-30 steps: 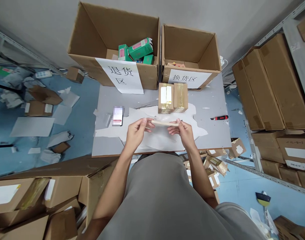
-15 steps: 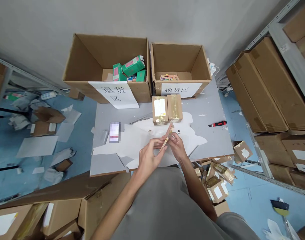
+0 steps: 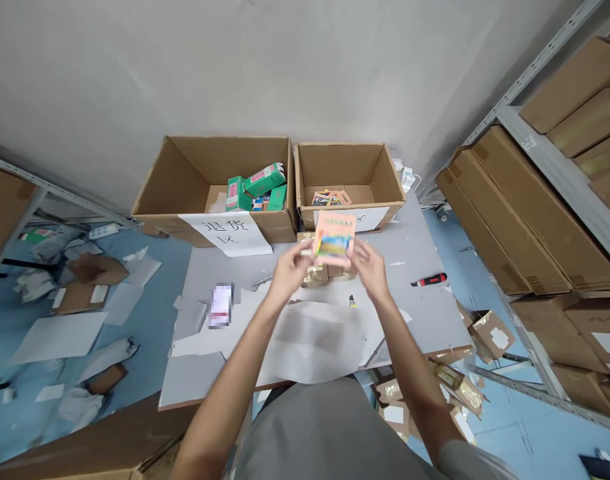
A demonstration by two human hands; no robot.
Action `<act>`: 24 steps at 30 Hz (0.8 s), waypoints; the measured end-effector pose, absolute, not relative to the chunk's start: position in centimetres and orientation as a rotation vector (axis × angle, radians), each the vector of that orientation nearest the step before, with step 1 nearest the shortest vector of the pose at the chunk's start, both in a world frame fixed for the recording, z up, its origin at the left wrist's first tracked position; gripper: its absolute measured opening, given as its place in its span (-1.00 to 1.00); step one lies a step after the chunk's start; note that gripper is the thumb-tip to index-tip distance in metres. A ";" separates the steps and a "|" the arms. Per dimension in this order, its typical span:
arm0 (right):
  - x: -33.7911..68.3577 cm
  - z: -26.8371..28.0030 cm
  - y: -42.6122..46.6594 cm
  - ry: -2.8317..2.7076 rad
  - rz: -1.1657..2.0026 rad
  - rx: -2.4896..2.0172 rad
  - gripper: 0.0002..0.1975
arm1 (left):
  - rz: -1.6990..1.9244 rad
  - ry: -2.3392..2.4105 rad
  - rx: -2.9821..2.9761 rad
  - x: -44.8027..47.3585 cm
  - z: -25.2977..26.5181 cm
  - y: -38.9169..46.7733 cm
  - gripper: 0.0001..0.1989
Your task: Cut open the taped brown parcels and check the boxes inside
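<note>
Pink pack (image 3: pixel 335 233) over grey table (image 3: pixel 415 243), blue floor (image 3: pixel 507 415), pale wall (image 3: pixel 305 67)

Peach card (image 3: pixel 335 238): lettering and picture blurred. Behind it, two small taped cartons (image 3: pixel 315 276) partly hidden; white sign (image 3: pixel 376 217) on right open box (image 3: pixel 337 167) partly covered, characters mostly lost. Printed cards (image 3: pixel 333 198) inside that box too small to read. Phone (image 3: pixel 221 305): screen pixelated. Shelf cartons (image 3: pixel 592 113) cut off by right edge; dark object (image 3: pixel 602 466), perhaps dustpan, cut off at lower right corner.
</note>
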State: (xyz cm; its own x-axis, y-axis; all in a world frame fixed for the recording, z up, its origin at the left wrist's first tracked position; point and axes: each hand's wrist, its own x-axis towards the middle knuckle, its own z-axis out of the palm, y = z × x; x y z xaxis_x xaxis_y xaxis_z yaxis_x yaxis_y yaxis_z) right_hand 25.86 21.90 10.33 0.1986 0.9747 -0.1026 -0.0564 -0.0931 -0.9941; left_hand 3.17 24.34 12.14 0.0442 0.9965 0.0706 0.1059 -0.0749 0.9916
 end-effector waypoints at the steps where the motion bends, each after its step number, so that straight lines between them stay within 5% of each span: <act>1: 26.3 11.2 24.4 -1.013 1.114 -1.311 -0.05 | 1.224 1.228 1.411 3.3 13.6 26.4 -0.46; 5: 28.8 12.4 28.8 -1.237 1.012 -1.393 0.01 | 1.374 1.240 1.530 1.5 17.0 29.1 -0.60; 8: 30.9 10.7 24.2 -1.461 1.049 -1.433 -0.08 | 1.305 1.268 1.553 -2.3 14.6 25.3 -0.60; 13: 33.5 6.6 10.0 -1.688 1.183 -1.812 -0.14 | 0.708 1.434 1.608 -10.1 5.1 13.4 -0.34; 19: 30.0 1.9 2.1 -1.563 1.268 -2.170 0.36 | 0.249 1.450 1.688 -10.3 -1.4 5.3 0.23; 21: 27.9 0.9 1.9 -1.527 1.250 -2.289 0.24 | 0.224 1.494 1.746 -8.4 -2.0 5.1 0.24; 24: 26.0 0.7 1.9 -1.507 1.114 -2.447 -0.18 | 0.170 1.603 1.839 -6.8 -1.2 5.5 -0.08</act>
